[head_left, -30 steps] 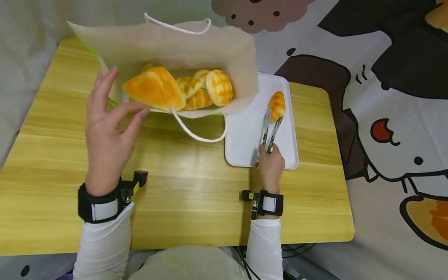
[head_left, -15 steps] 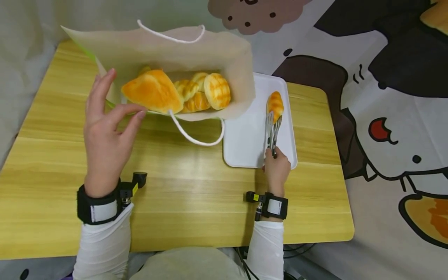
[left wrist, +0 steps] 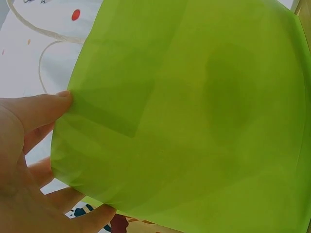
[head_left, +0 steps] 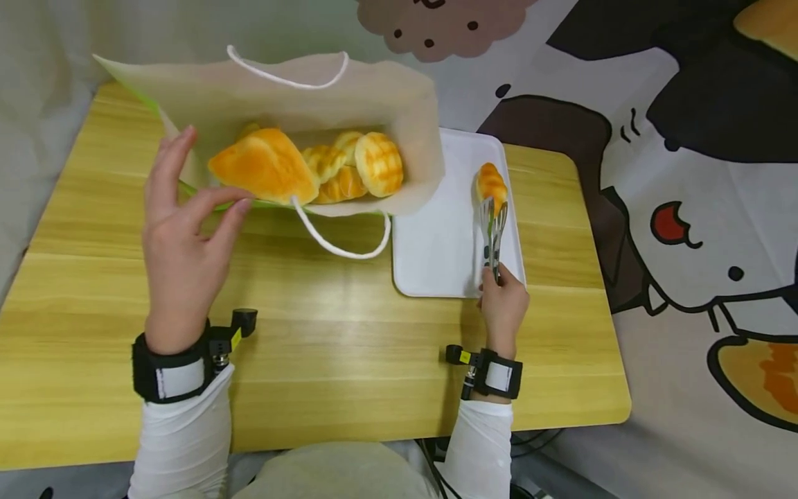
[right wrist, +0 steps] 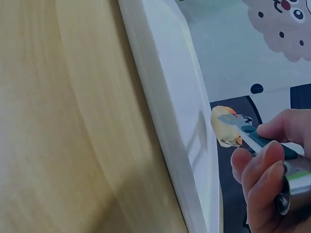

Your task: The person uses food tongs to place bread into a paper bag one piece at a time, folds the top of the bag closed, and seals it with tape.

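Note:
A paper bag (head_left: 413, 145), white inside and green outside in the left wrist view, stands with its mouth toward me. My left hand (head_left: 179, 256) pinches the bag's near rim between thumb and index finger, the other fingers raised. Inside lie several bread pieces, among them a large triangular bun (head_left: 269, 166) and a round scored one (head_left: 379, 165). My right hand (head_left: 505, 305) grips metal tongs (head_left: 492, 239) over the white tray (head_left: 427, 260). The tongs' tips close on a small golden bread roll (head_left: 491, 181). Whether this roll touches the tray, I cannot tell.
Both stand on a wooden table (head_left: 349, 353), the tray at the bag's right. White rope handles (head_left: 339, 249) hang from the bag's near and far rims. A printed cartoon cloth (head_left: 704, 138) covers the area behind and right of the table.
My right hand and the tongs have moved a little to the right, and the tongs' tips have drawn together on the roll. The left hand keeps its pinch on the bag's rim.

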Demonstrator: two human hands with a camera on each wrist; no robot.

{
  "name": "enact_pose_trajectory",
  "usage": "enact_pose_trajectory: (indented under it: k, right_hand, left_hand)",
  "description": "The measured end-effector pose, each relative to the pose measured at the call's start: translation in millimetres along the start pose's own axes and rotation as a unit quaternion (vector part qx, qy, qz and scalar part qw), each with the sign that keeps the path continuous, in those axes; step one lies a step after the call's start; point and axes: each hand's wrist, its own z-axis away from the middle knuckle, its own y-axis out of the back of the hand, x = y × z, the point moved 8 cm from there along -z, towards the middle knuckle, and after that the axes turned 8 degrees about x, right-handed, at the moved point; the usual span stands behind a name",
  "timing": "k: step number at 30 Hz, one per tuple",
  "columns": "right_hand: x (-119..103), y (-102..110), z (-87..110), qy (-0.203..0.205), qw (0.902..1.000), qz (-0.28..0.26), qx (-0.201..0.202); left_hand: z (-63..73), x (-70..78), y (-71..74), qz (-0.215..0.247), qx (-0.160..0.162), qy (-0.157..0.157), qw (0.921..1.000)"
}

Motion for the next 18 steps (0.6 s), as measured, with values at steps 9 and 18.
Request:
enact_pose_trajectory:
  k: [9, 18]
  right_hand:
    - [8, 6, 3.1, -0.008, 0.9996, -0.025, 0.011]
    - [-10, 31, 8.3, 0.071, 0.9957, -0.027, 0.052]
  left_hand:
    - [-0.3, -0.4, -1.2, -0.001, -0.004, 0.005, 1.0]
    - [0.1, -2.2, -2.6, 0.001, -0.006, 0.008, 0.9999]
